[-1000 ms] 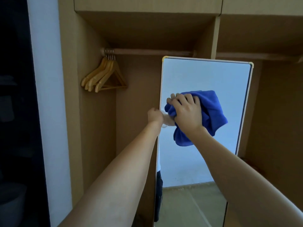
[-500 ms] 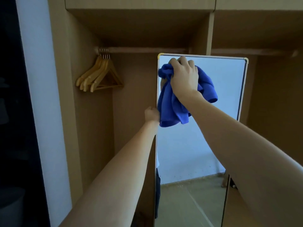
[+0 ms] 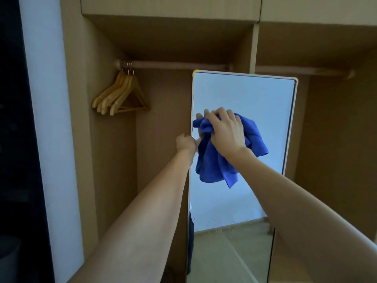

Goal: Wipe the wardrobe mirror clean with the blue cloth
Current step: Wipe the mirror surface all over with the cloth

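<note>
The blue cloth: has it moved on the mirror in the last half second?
Yes. The blue cloth, gripped by the right hand, has come down from the mirror's top left corner to about level with the left hand.

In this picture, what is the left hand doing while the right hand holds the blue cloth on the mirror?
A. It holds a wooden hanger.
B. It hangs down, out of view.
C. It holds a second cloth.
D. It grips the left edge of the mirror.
D: the left hand is curled on the left edge of the mirror, beside the blue cloth held by the right hand.
</note>
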### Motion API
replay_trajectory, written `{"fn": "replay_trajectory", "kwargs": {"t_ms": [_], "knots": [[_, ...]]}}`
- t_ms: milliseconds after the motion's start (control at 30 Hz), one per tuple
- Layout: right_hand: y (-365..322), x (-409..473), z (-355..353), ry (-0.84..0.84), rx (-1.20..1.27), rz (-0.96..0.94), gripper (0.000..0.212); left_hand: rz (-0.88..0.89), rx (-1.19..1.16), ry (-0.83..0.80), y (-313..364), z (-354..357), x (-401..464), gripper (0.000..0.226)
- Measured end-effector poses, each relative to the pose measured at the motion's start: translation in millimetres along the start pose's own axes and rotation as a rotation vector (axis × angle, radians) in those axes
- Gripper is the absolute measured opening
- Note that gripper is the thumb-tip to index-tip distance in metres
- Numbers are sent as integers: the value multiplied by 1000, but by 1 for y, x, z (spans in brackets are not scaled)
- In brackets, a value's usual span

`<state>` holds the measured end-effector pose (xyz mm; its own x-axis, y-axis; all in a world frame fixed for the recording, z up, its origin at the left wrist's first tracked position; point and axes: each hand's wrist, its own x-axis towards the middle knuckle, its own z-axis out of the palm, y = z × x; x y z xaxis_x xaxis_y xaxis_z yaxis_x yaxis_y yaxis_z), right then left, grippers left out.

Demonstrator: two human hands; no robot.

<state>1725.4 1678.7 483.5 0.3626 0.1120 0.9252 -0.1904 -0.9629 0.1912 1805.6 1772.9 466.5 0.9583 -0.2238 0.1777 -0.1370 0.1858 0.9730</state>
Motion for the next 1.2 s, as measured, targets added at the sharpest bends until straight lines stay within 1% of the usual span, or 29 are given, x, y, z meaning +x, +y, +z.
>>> {"fn": "replay_trajectory", "kwargs": {"t_ms": [33,100,133,233,267,333,400,433,500,533,567,733,833,900,967,1067,1133,1200], "knots": [[2,8,-6,37,4,46,21,-6,5,-6,1,-1,-1,45],[6,27,-13,107,11,111,18,-17,14,-16,0,-2,-1,47],[6,37,-15,110,11,118,20,-28,10,-19,0,-2,0,46],[4,50,-9,39,17,115,21,-24,5,-16,-2,-3,3,43],[1,45,-4,38,31,127,22,-23,13,-15,-3,-3,3,41],[-5,25,8,101,52,141,27,-20,18,-16,-6,-2,7,41],[-7,-5,25,153,18,105,25,-6,37,-18,-8,-1,12,43],[-7,-21,32,150,5,79,32,4,42,-16,-8,-1,14,45],[-7,-48,42,55,-16,28,50,8,41,-5,-10,-2,19,46],[-7,-58,45,2,-34,6,52,-3,38,-1,-12,-2,21,46],[-7,-65,44,-33,-45,-10,51,-9,37,4,-13,-2,20,46],[2,-45,19,-12,54,-30,42,0,51,6,-11,0,16,43],[8,-22,2,30,57,76,26,-18,72,-31,-9,-6,17,51],[10,-2,-8,71,66,113,15,-73,49,-94,-11,-11,19,46],[10,16,-13,81,55,99,15,-111,23,-184,-19,-15,22,33],[4,31,-6,41,22,45,20,-145,-51,-272,-35,-20,25,26],[-3,25,6,52,35,47,20,-152,-41,-281,-39,-21,26,34],[-7,6,23,85,23,42,20,-107,45,-266,-35,-23,22,41]]}}
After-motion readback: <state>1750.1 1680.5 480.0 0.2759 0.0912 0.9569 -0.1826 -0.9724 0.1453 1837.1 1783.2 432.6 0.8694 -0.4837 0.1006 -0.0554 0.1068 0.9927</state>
